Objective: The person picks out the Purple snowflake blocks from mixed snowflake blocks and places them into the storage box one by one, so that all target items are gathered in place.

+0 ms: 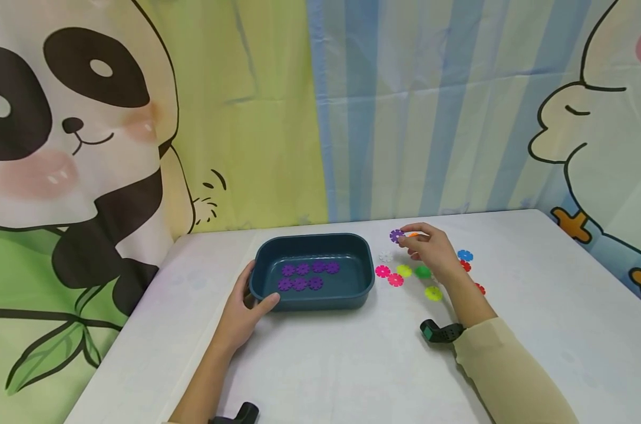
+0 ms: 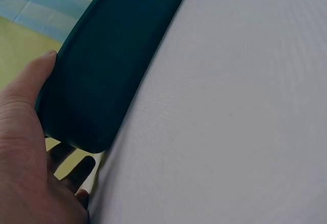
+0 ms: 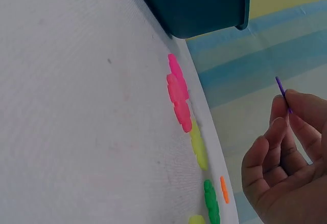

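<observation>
A dark teal plastic box (image 1: 320,304) stands on the white-covered table, with several purple notched discs (image 1: 300,284) spread flat on its bottom. My left hand (image 1: 240,318) grips its left end, the thumb at the near corner of the rim and the fingers around the side; the left wrist view shows the box's outer wall (image 2: 110,65) against that thumb. To the right of the box, my right hand (image 1: 434,250) pinches another purple notched disc (image 1: 395,236) between thumb and fingertips. In the right wrist view this purple disc (image 3: 279,86) appears edge-on, above the tabletop.
Loose notched discs lie right of the box: pink (image 1: 382,271), white (image 1: 386,257), yellow (image 1: 433,293), green (image 1: 422,271), orange (image 3: 224,189), blue (image 1: 465,255) and red (image 1: 480,288). Behind the table hangs a printed curtain (image 1: 405,106).
</observation>
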`<act>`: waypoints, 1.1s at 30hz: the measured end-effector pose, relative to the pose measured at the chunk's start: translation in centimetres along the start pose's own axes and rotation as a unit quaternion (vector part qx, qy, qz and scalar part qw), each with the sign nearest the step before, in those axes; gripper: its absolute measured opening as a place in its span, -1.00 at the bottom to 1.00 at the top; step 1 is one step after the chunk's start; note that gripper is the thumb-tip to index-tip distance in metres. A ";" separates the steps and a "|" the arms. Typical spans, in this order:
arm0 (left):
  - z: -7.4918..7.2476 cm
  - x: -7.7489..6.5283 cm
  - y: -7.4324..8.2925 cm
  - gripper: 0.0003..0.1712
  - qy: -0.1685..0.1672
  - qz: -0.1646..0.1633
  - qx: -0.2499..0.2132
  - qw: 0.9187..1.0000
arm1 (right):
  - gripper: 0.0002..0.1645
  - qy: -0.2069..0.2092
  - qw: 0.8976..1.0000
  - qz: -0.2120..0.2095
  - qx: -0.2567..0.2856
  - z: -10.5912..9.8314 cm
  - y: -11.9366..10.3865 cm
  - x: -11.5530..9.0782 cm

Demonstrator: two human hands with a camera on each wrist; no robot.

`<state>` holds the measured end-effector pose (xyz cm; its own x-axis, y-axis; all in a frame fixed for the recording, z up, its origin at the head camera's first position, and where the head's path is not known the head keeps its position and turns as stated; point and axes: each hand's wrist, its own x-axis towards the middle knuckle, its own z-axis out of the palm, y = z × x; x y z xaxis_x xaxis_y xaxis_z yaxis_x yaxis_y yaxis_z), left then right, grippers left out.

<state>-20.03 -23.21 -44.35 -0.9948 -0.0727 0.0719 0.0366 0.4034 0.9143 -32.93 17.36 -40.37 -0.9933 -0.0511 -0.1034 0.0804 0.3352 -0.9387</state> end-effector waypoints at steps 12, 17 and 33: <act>0.0 0.1 -0.2 0.08 0.001 -0.002 -0.001 1.000 | -0.36 -0.043 0.998 0.001 0.052 0.9 -1.8 -0.4; 0.2 0.1 -0.2 0.08 0.001 0.000 0.002 1.000 | -0.37 -0.053 0.997 -0.004 0.064 1.4 -2.4 -0.7; 0.1 0.1 -0.1 0.08 0.003 0.005 0.000 1.000 | -0.40 -0.087 0.994 -0.024 0.068 2.9 -3.7 -1.0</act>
<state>-20.11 -23.21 -44.50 -0.9937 -0.0745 0.0841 0.0469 0.4051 0.9131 -31.99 13.48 -37.72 -0.9678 -0.2303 -0.1017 0.0554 0.1993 -0.9784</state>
